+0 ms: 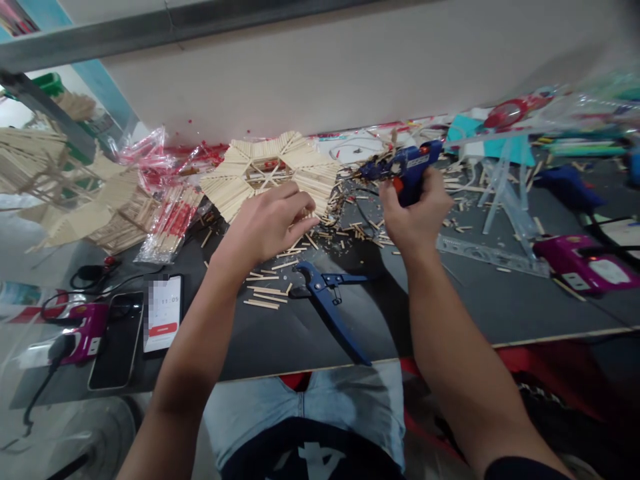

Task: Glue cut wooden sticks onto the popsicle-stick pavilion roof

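Observation:
My right hand (pixel 414 215) is closed around the grip of a blue glue gun (pixel 404 167), whose nozzle points left toward a star-shaped panel of glued wooden sticks (pixel 270 170) lying on the dark table (pixel 500 307). My left hand (pixel 270 223) rests with curled fingers on the panel's near edge, its fingertips pinched over the sticks; what they hold is hidden. Loose cut sticks (pixel 270 287) lie scattered just below that hand.
Blue cutting pliers (pixel 327 300) lie at the table's front centre. Two phones (pixel 163 313) and a purple glue gun (pixel 83 333) sit left; another purple glue gun (pixel 580 263) and a clear ruler (pixel 493 257) lie right. Stick bundles in red-printed wrap (pixel 170 220) and stick structures are at far left.

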Demonstrator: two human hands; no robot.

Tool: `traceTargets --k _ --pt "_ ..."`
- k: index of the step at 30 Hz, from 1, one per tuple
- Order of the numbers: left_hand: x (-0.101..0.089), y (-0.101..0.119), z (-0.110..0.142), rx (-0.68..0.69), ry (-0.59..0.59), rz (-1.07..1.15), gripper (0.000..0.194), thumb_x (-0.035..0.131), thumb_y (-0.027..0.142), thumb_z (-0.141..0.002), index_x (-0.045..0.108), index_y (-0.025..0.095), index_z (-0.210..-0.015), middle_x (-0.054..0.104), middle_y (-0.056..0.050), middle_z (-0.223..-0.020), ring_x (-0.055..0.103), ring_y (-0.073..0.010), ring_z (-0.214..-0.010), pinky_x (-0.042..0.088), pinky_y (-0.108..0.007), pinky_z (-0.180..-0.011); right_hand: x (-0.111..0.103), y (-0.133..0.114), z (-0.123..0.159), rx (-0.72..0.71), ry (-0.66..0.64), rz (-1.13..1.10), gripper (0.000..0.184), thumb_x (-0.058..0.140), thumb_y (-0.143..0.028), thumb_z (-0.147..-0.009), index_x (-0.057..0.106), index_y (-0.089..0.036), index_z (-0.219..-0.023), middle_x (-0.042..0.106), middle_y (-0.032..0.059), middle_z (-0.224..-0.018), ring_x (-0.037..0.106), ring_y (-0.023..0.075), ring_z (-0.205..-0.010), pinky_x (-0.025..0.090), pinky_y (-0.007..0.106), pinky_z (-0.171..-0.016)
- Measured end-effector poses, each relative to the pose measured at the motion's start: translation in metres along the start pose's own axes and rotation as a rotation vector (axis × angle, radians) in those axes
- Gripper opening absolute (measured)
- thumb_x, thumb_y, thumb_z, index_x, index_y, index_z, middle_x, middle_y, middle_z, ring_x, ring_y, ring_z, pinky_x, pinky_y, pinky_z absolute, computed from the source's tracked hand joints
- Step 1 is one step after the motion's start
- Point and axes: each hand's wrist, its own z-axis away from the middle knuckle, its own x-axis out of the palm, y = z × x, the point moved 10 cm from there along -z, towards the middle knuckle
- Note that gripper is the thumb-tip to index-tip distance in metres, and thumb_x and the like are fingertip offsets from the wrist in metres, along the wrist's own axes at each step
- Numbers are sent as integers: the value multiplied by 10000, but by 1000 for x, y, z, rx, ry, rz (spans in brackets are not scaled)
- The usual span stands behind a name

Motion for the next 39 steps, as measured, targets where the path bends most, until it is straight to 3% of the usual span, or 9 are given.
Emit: traceTargets --k 11,17,23,32,39 --pt "-3 6 1 19 -21 -21 256 515 316 -1024 695 135 -1014 693 -100 -961 635 -195 -837 476 -323 -734 2 1 0 -7 -15 9 289 638 -504 -814 568 -250 -933 617 32 -764 551 209 -637 514 407 -689" --pt "-2 5 1 15 -14 -26 283 497 305 -1016 671 160 -1186 704 -87 -1005 650 -191 -857 494 -322 -749 4 5 1 6 -22 38 306 619 -542 -817 557 -261 -921 630 37 -767 531 206 -636 504 393 -667" --pt "-1 8 0 20 -26 -38 274 476 290 -1016 714 159 -1049 700 -101 -1001 653 -203 -859 490 -332 -729 6 5 2 2 -45 35 326 625 -535 -831 573 -240 -961 644 56 -816 587 226 -701 523 424 -721" --pt "2 6 -2 12 -49 19 264 486 292 -1008 715 165 -1038 693 -107 -989 658 -222 -887 503 -352 -774 9 12 0 7 -95 55 277 613 -559 -890 586 -303 -991 671 110 -892 588 271 -786 498 465 -758" --pt "0 7 -2 1 -57 22 238 513 275 -986 712 162 -1053 702 -110 -992 667 -238 -926 508 -364 -798 9 12 -1 -2 -76 64 295 624 -523 -859 563 -253 -960 619 70 -821 599 255 -759 495 443 -745"
